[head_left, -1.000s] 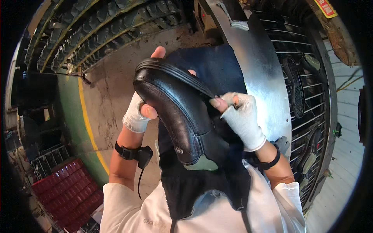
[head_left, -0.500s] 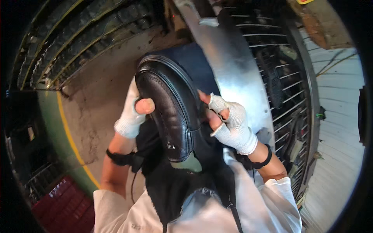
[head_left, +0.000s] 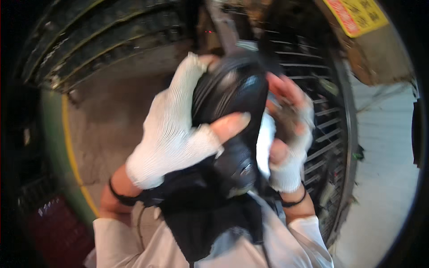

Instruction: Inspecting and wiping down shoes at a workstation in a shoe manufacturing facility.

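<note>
Head view: both hands are raised close under the camera, and between them is a black leather shoe [head_left: 232, 111], glossy, with its upper part blurred by motion. The left hand [head_left: 174, 134], in a white knit fingerless glove, is closed around the shoe's left flank; its bare thumb lies across the front of the leather, while the remaining fingers pass behind and are hidden. The right hand [head_left: 288, 134], in a like glove that looks soiled on the palm, is wrapped on the right flank, fingers curled over the upper edge and thumb low beside a strip of white lining. Both grips are thus closed on the shoe, which is carried in the air and rests on nothing. A black cloth [head_left: 210, 219] hangs below the shoe over the person's white sleeves. Behind stands a wire rack [head_left: 328, 134] at right, and bare concrete floor [head_left: 103, 129] with a yellow painted line [head_left: 71, 147] at left. Judgement: the shoe appears light and easily borne by one hand; the leather is firm yet will yield and crease under pressure, and the polished surface looks slippery and prone to marking. Best hold is on the two flanks or at the stiffer heel and sole edge.
</note>
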The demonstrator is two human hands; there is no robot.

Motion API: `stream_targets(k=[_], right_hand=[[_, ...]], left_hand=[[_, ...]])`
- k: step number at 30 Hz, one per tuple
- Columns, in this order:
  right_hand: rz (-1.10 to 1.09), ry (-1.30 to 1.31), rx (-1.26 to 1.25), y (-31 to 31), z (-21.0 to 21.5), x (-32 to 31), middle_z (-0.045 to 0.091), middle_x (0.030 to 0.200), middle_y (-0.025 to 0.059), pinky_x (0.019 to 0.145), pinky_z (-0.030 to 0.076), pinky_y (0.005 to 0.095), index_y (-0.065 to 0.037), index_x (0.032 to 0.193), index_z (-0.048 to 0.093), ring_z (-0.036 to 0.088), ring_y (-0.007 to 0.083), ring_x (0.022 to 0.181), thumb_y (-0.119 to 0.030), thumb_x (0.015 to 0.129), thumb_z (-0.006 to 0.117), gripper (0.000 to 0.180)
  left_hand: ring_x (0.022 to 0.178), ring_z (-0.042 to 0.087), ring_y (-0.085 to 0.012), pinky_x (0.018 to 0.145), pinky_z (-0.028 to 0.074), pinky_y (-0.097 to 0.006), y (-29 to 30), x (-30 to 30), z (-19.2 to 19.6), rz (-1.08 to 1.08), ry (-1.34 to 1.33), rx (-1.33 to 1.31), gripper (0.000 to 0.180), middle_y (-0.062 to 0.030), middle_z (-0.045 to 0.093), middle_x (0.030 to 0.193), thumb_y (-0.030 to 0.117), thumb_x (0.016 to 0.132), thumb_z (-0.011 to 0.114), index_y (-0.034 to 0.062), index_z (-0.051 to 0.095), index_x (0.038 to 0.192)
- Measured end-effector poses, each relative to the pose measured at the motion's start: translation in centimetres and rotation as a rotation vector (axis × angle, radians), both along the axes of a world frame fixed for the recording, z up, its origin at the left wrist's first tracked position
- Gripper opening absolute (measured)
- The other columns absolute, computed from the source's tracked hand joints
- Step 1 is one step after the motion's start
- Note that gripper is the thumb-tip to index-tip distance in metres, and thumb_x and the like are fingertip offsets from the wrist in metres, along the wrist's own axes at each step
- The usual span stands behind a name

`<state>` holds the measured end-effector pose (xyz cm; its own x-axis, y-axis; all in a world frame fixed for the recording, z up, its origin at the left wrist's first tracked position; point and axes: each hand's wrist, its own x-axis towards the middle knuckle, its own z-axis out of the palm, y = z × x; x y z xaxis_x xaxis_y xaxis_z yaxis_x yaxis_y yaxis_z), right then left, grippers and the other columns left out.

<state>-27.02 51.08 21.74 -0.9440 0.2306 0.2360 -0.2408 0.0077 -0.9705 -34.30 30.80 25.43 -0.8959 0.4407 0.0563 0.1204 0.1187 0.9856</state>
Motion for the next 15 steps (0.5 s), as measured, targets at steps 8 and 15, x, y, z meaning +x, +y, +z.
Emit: stream_targets(k=[8,15], right_hand=[[0.026,-0.444,0.035,-0.7,-4.1,3.8,0.072,0.122,0.0122,0.097,0.054,0.031,0.003,0.137,0.06,0.07,0.0175,0.105,-0.021,0.085,0.091,0.065],[0.18,-0.737,-0.278,4.4,-3.8,3.6,0.074,0.121,0.0112,0.095,0.055,0.0309,0.004,0.133,0.067,0.071,0.0172,0.104,-0.032,0.092,0.085,0.057]], left_hand=[[0.109,0.073,-0.023,0.093,0.058,-0.036,0.6,0.1,-4.4,0.263,0.113,-0.062,0.077,-0.014,0.071,0.123,0.035,0.084,0.09,0.0042,0.052,0.143],[0.122,0.07,-0.0324,0.105,0.053,-0.038,0.4,6.8,-8.6,0.036,-0.04,-0.126,0.093,-0.0218,0.066,0.137,0.02,0.098,0.072,0.0068,0.015,0.171]])
